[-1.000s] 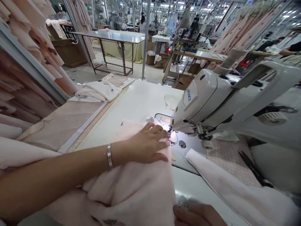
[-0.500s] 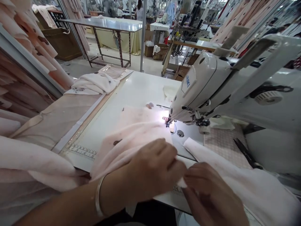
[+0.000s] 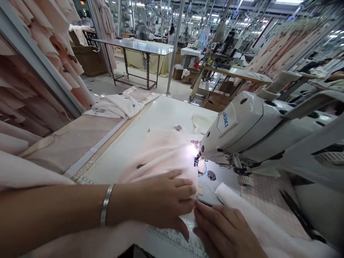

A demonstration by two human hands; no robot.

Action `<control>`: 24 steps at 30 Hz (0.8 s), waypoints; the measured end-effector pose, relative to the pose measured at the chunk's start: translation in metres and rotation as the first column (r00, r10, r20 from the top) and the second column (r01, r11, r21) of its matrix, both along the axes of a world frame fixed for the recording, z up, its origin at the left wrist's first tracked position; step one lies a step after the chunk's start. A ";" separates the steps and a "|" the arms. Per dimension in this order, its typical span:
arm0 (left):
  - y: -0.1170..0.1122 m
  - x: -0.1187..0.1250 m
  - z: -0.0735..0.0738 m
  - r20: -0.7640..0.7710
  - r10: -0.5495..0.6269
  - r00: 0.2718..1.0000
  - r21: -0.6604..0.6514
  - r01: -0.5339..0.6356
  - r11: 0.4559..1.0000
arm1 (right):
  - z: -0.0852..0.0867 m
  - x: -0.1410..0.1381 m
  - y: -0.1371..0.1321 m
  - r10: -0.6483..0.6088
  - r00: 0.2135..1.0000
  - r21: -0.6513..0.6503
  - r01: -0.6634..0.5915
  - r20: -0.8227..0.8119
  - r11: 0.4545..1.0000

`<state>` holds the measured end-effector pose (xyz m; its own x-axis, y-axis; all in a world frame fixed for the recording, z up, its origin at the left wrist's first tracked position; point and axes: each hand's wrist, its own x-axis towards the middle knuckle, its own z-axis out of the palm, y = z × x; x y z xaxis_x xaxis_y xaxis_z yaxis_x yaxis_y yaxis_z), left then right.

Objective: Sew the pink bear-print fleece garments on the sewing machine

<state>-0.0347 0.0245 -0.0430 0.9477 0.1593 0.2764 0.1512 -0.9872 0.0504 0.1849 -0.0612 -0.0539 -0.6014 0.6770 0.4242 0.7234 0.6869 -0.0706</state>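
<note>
My left hand (image 3: 166, 197) lies flat with fingers spread on a pale pink fabric piece (image 3: 163, 147), its thumb reaching down over the ruler marks. At the fabric's right edge, my right hand (image 3: 225, 229) has its fingers pressed together, and the fingertips pinch the edge close beside my left fingers. The fabric runs up to the lit presser foot (image 3: 196, 161) of a white sewing machine (image 3: 242, 122). Another pale pink cloth strip (image 3: 247, 211) passes beside and partly behind my right hand.
Black scissors (image 3: 298, 215) rest on checked cloth (image 3: 266, 197) at the right. A folded white cloth (image 3: 115, 105) lies on the left side board. Pink garments (image 3: 53, 46) hang at the left. A metal table (image 3: 139, 46) stands beyond, with a person (image 3: 171, 36) farther back.
My left hand has gone from closed to flat and spread on the fabric. My right hand has shifted slightly left to the fabric's edge. The camera view has tilted up.
</note>
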 end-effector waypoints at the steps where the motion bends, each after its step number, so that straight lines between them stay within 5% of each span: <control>1: 0.010 0.002 0.000 0.006 -0.015 1.000 -0.014 0.015 1.000 | 0.001 -0.001 0.007 -0.005 1.000 -0.004 0.005 -0.019 1.000; 8: 0.066 0.015 -0.004 -0.003 -0.117 0.993 0.043 0.117 0.992 | -0.009 0.005 0.050 -0.146 0.989 -0.041 0.146 -0.011 0.989; 17: 0.116 0.028 -0.004 0.047 -0.041 0.998 -0.091 0.045 0.995 | -0.013 0.006 0.065 -0.214 0.974 -0.026 0.212 -0.078 0.977; 20: 0.094 0.026 -0.005 0.036 0.054 0.998 -0.116 -0.049 0.992 | 0.001 0.000 0.054 -0.135 0.986 -0.025 0.134 -0.102 0.991; 24: -0.003 0.014 -0.012 -0.012 0.305 0.952 -0.044 -0.305 0.951 | 0.015 -0.008 0.023 -0.015 0.991 -0.032 0.011 -0.134 0.999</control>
